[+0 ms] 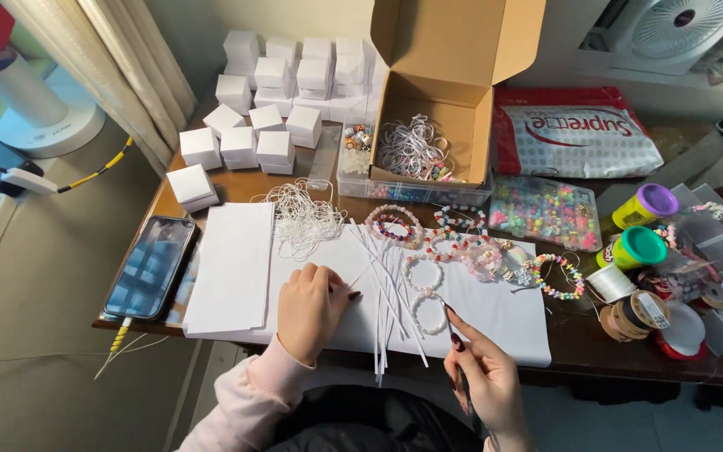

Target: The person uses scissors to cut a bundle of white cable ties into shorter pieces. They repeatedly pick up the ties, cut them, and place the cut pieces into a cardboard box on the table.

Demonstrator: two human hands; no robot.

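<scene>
My left hand (311, 308) rests knuckles-up on a white sheet (495, 310) at the table's near edge, fingers curled and fingertips touching the ends of several thin white paper strips (388, 293). My right hand (485, 381) hovers near the front edge with fingers pinched on a dark thin tool, its tip close to a white bead bracelet (429, 311). More bead bracelets (394, 224) lie on the sheet beyond. A tangle of white elastic cord (303, 219) lies left of them.
An open cardboard box (437, 125) holds white loops. Several small white boxes (274, 92) are stacked at back left. A phone (149, 266) lies at left, a clear tray of coloured beads (546, 211) and two putty tubs (639, 247) at right.
</scene>
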